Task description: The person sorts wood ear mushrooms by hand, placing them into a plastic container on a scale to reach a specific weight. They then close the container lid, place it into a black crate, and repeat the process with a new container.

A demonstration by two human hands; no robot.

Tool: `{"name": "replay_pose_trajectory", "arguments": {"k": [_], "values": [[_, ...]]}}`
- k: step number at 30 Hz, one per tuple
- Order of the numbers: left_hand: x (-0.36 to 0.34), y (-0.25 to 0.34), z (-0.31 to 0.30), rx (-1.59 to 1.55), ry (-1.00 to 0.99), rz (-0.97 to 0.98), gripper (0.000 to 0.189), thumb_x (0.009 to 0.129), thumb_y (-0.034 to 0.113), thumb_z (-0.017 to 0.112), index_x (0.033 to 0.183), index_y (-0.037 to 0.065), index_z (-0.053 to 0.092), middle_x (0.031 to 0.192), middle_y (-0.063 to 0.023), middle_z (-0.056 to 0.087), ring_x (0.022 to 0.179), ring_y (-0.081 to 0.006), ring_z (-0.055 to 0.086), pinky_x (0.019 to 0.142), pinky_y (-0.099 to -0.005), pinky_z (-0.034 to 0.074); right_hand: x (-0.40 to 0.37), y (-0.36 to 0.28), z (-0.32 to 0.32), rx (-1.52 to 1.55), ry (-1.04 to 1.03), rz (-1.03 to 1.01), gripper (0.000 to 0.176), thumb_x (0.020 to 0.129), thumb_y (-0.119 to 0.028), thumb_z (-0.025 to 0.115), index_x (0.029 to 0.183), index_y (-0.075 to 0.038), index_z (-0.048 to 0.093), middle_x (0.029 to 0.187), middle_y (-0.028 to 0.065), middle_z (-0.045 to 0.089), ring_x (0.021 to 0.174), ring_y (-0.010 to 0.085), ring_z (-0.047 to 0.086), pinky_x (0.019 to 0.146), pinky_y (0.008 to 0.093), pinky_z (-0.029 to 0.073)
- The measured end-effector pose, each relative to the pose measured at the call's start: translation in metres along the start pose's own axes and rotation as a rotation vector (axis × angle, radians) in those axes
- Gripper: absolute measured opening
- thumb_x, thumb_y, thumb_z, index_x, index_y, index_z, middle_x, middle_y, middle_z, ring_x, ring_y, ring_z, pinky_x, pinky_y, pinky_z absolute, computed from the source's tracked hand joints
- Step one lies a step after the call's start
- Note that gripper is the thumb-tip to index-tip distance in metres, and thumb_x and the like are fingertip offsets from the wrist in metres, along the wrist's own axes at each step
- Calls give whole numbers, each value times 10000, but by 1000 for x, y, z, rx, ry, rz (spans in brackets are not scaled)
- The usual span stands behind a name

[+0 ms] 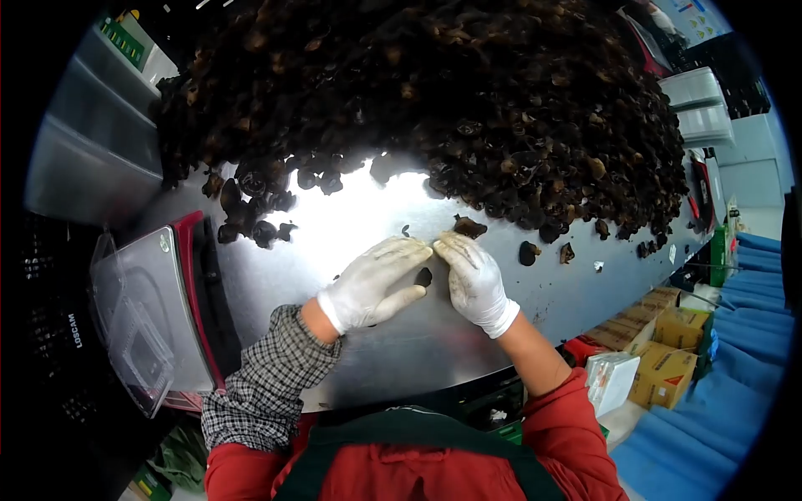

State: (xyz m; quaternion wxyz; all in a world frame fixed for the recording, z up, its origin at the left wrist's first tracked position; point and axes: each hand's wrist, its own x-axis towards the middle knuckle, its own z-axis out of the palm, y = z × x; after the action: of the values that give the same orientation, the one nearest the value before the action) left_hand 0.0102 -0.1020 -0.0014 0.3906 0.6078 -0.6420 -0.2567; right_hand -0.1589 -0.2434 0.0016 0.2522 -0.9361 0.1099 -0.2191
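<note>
Both of my hands wear white gloves and rest low over the metal table [334,221], their fingertips nearly meeting. My left hand [372,284] has its fingers stretched forward and its thumb apart. Between that thumb and the fingers lies a small dark piece of wood ear mushroom [424,276], seemingly on the tabletop. My right hand [474,284] is lightly curved with fingers extended, and I see nothing held in it. Just beyond its fingertips is a larger brown wood ear mushroom [470,226]. The undersides of both hands are hidden.
A large heap of dark wood ear mushrooms [434,100] covers the far side. At left are a scale [171,275], a clear plastic lid [125,321] and grey bins [92,159]. Clear containers [697,104] stand at right. Cardboard boxes [660,371] sit below the table's right edge.
</note>
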Motion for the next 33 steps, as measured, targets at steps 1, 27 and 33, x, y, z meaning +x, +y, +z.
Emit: {"name": "replay_pose_trajectory", "arguments": {"k": [1, 27, 33], "values": [[-3, 3, -5, -22, 63, -2, 538, 906, 376, 565, 1264, -26, 541, 1274, -208, 564, 1245, -345, 496, 1094, -438, 346, -2, 3, 1, -83, 6, 45, 392, 732, 61, 535, 1111, 5, 615, 1132, 168, 625, 1096, 323, 583, 942, 389, 479], [-12, -4, 14, 333, 42, -275, 890, 884, 622, 468, 1441, -43, 270, 1481, -258, 298, 1412, -363, 235, 1168, -434, 168, 16, 5, 28, -126, -146, -14, 558, 857, -225, 589, 1302, 77, 442, 1336, 285, 451, 1288, 422, 398, 1111, 495, 280], [-46, 9, 13, -221, 228, -160, 822, 910, 623, 441, 1396, -38, 379, 1357, -269, 465, 1265, -372, 471, 1069, -425, 368, -6, 3, 1, 137, -115, -5, 434, 891, -194, 511, 1246, 55, 516, 1287, 263, 520, 1242, 411, 466, 1074, 474, 352]]}}
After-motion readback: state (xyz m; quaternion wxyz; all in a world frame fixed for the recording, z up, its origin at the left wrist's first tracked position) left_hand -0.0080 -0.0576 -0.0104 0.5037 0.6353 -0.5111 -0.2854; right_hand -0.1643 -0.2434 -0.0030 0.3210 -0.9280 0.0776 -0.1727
